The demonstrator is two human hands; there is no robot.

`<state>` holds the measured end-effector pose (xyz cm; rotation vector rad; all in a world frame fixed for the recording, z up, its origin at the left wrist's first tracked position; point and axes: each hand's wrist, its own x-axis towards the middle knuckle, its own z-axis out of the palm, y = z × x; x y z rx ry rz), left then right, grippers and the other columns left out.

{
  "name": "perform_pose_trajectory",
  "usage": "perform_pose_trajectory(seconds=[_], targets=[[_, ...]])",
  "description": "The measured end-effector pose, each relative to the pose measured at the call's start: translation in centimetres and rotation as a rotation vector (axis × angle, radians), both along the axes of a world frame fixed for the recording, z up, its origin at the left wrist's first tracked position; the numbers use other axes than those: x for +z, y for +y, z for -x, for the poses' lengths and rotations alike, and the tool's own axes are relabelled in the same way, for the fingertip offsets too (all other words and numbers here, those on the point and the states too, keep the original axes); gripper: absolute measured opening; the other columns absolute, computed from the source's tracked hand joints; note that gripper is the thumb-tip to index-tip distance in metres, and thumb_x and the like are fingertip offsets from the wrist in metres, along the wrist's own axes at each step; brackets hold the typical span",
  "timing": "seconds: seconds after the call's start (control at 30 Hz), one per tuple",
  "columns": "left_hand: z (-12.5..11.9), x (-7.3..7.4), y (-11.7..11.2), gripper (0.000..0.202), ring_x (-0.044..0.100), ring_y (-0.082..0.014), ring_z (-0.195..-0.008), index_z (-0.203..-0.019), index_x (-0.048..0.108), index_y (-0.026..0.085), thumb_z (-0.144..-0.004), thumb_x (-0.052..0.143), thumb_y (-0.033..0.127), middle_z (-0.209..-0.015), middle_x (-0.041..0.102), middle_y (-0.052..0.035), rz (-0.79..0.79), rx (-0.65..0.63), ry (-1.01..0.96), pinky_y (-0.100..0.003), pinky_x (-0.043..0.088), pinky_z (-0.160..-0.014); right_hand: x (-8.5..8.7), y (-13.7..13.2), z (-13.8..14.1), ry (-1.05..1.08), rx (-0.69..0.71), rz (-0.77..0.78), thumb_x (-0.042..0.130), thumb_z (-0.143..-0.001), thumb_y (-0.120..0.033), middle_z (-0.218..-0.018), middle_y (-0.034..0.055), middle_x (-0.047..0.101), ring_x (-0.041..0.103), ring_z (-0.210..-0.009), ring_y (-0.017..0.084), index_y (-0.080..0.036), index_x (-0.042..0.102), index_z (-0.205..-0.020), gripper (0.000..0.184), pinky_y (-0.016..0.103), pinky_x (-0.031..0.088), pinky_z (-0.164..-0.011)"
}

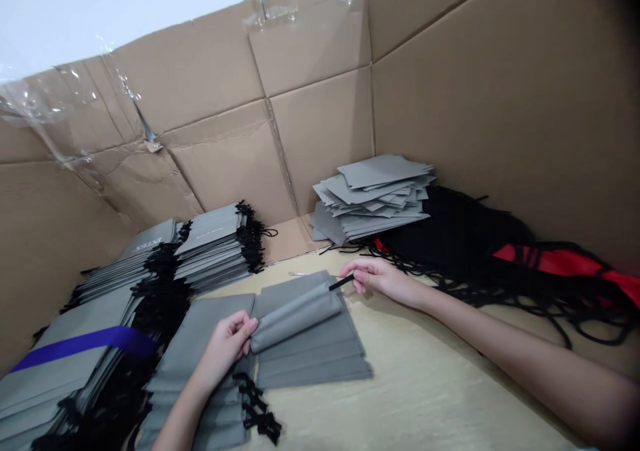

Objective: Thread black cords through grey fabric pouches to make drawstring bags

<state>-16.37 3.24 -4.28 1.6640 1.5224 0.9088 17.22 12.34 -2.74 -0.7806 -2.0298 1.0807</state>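
A grey fabric pouch [297,314] is held up between my two hands, slightly bunched along its length. My left hand [227,344] pinches its left end. With thumb and fingers closed, my right hand [377,279] grips a black cord [341,282] that comes out of the pouch's right end. Under the held pouch lie fanned grey pouches [320,368] on the pale tabletop. Another fanned row of grey pouches [215,398], with knotted black cord ends [263,414], lies beneath my left forearm. A thin metal tool [299,274] rests just behind the held pouch.
Stacks of corded grey pouches [213,244] stand at the left, one bundle crossed by a purple band [85,348]. A loose grey stack [380,191] stands at the back. Black cords [470,231] with red material [560,268] heap at the right. Cardboard walls [320,104] enclose the table.
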Motion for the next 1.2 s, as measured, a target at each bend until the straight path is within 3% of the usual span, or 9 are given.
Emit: perform_pose_trajectory(seconds=[0.23, 0.43, 0.53, 0.7, 0.8, 0.9, 0.97, 1.03, 1.2], targets=[[0.6, 0.6, -0.3, 0.039, 0.035, -0.0102, -0.044, -0.054, 0.041, 0.019, -0.079, 0.047, 0.048, -0.041, 0.043, 0.0050, -0.134, 0.023, 0.147, -0.021, 0.028, -0.049, 0.6, -0.7, 0.5, 0.191, -0.049, 0.043, 0.046, -0.085, -0.039, -0.057, -0.0035, 0.051, 0.045, -0.053, 0.012, -0.020, 0.048, -0.099, 0.023, 0.023, 0.031, -0.051], [1.8, 0.6, 0.0, 0.037, 0.038, -0.0131, -0.053, -0.053, 0.039, 0.020, -0.076, 0.046, 0.049, -0.050, 0.040, 0.0039, -0.274, 0.134, 0.228, -0.023, 0.030, -0.053, 1.5, 0.8, -1.4, 0.369, -0.135, -0.007, 0.051, -0.078, -0.051, -0.052, -0.0067, 0.044, 0.042, -0.050, 0.012, -0.021, 0.039, -0.094, 0.035, 0.025, 0.031, -0.053], [2.0, 0.5, 0.4, 0.037, 0.041, -0.0137, -0.056, -0.056, 0.043, 0.019, -0.076, 0.044, 0.051, -0.055, 0.042, 0.0029, -0.306, 0.154, 0.246, -0.023, 0.032, -0.055, 1.6, 0.9, -1.7, 0.361, -0.115, 0.006, 0.053, -0.077, -0.052, -0.052, -0.0068, 0.045, 0.041, -0.049, 0.011, -0.021, 0.040, -0.096, 0.039, 0.024, 0.030, -0.052], [1.8, -0.1, 0.7, 0.042, 0.035, -0.0109, -0.039, -0.060, 0.046, 0.020, -0.078, 0.037, 0.057, -0.044, 0.037, 0.0066, -0.244, 0.152, 0.276, -0.021, 0.029, -0.041, 0.8, 0.1, -0.6, 0.275, -0.036, 0.088, 0.051, -0.080, -0.047, -0.053, -0.0051, 0.048, 0.043, -0.049, 0.012, -0.018, 0.043, -0.106, 0.040, 0.023, 0.027, -0.049], [2.0, 0.0, 0.3, 0.044, 0.038, -0.0114, -0.037, -0.069, 0.051, 0.019, -0.081, 0.031, 0.056, -0.047, 0.045, 0.0048, -0.233, 0.178, 0.319, -0.022, 0.031, -0.040, 0.2, 0.2, -0.5, 0.258, -0.013, 0.123, 0.052, -0.080, -0.043, -0.054, -0.0056, 0.048, 0.041, -0.049, 0.011, -0.018, 0.042, -0.110, 0.040, 0.023, 0.026, -0.049], [1.8, 0.7, -0.3, 0.036, 0.053, -0.0168, -0.058, -0.080, 0.058, 0.020, -0.082, 0.039, 0.050, -0.068, 0.058, -0.0013, -0.283, 0.191, 0.400, -0.027, 0.042, -0.058, -0.2, 0.6, -0.8, 0.259, 0.001, 0.143, 0.049, -0.082, -0.040, -0.055, -0.0056, 0.047, 0.040, -0.050, 0.011, -0.019, 0.042, -0.113, 0.038, 0.023, 0.026, -0.049], [1.3, 1.1, -0.4, 0.026, 0.053, -0.0220, -0.086, -0.084, 0.061, 0.021, -0.081, 0.046, 0.043, -0.091, 0.061, -0.0053, -0.326, 0.153, 0.452, -0.033, 0.040, -0.078, -0.2, 0.7, -0.9, 0.262, 0.010, 0.153, 0.047, -0.084, -0.038, -0.056, -0.0054, 0.047, 0.040, -0.051, 0.011, -0.019, 0.042, -0.114, 0.035, 0.023, 0.027, -0.050], [0.6, 1.2, -0.3, 0.019, 0.046, -0.0242, -0.102, -0.084, 0.064, 0.023, -0.078, 0.054, 0.038, -0.103, 0.058, -0.0052, -0.338, 0.071, 0.490, -0.035, 0.034, -0.089, -0.1, 0.6, -0.9, 0.252, 0.012, 0.162, 0.047, -0.085, -0.036, -0.056, -0.0050, 0.047, 0.042, -0.053, 0.011, -0.019, 0.043, -0.115, 0.035, 0.023, 0.029, -0.052], [-0.4, 1.1, 0.1, 0.012, 0.048, -0.0229, -0.086, -0.075, 0.062, 0.022, -0.076, 0.058, 0.032, -0.079, 0.061, -0.0026, -0.265, -0.076, 0.543, -0.033, 0.036, -0.079, -0.3, 1.0, -1.0, 0.180, 0.028, 0.162, 0.050, -0.083, -0.034, -0.058, -0.0042, 0.048, 0.043, -0.055, 0.012, -0.016, 0.044, -0.117, 0.039, 0.024, 0.032, -0.054]])
